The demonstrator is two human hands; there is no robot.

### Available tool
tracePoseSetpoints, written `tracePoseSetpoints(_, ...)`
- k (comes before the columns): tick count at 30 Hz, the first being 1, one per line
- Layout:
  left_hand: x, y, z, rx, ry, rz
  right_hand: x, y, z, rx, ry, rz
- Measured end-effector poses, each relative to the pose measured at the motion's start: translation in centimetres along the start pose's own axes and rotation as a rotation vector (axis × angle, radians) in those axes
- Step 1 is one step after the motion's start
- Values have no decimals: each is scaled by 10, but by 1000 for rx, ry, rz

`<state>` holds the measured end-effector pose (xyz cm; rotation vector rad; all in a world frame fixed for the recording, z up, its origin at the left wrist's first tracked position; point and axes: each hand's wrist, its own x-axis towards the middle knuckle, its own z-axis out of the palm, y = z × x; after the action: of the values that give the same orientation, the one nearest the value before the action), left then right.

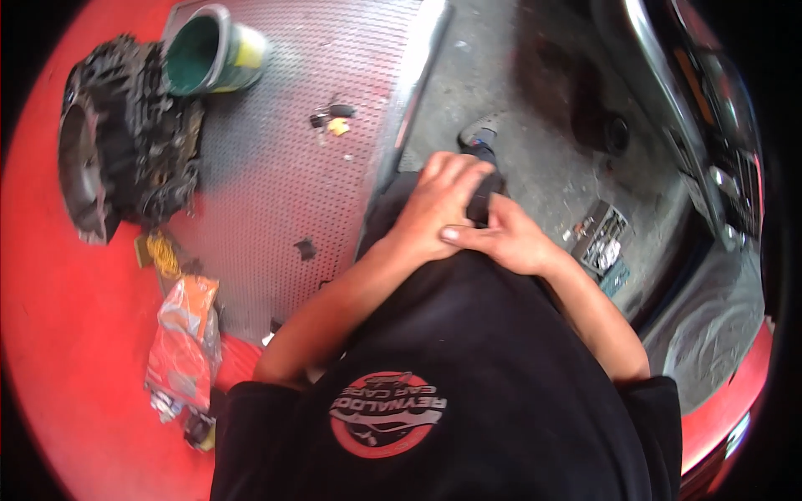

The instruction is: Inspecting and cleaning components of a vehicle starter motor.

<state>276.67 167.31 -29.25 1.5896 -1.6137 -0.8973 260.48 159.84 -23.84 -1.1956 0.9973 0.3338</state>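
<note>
So from where I'm standing: far left, there's a greasy gearbox casing (146, 138) at the left edge of the perforated metal tabletop (284, 184), with a yellow cord (164, 255) and an orange plastic bag (185, 338) nearer the wearer. A bucket (242, 58), green inside, sits by the top left corner. Then a black scrap (307, 248) and some keys (332, 121) toward the right edge.

Just past that edge, the left hand (439, 200) is curled against the right hand (518, 238), right thumb laid across it. There's a dark item (481, 204) between them, but I honestly can't tell if it's pinched or just trouser leg behind. If it's held, I'd steady it with one hand, work with the other, and move in over the tabletop so nothing drops. Right of that, hand tools (603, 234) on the concrete floor (543, 184).
</note>
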Motion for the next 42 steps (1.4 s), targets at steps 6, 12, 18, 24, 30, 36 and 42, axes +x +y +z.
tracePoseSetpoints(6,-9,13,-8,64,40,32,-11,-17,1,345,-67,-111)
tracePoseSetpoints(12,-24,9,-11,60,84,-23,8,-25,-6,152,-150,-26)
tracePoseSetpoints(18,-34,-5,-13,14,228,7,10,-42,-4,129,-346,24)
tracePoseSetpoints(24,-36,-11,-23,-402,361,-148,-13,-86,17,-489,-108,-291)
tracePoseSetpoints(30,-40,-10,-37,-895,261,-118,-53,-79,6,-442,366,-821)
tracePoseSetpoints(36,-20,1,-44,-1129,52,-64,-21,-41,-11,834,3,43)
tracePoseSetpoints(42,-14,2,-51,-984,-60,-16,-13,-48,10,630,95,-70)
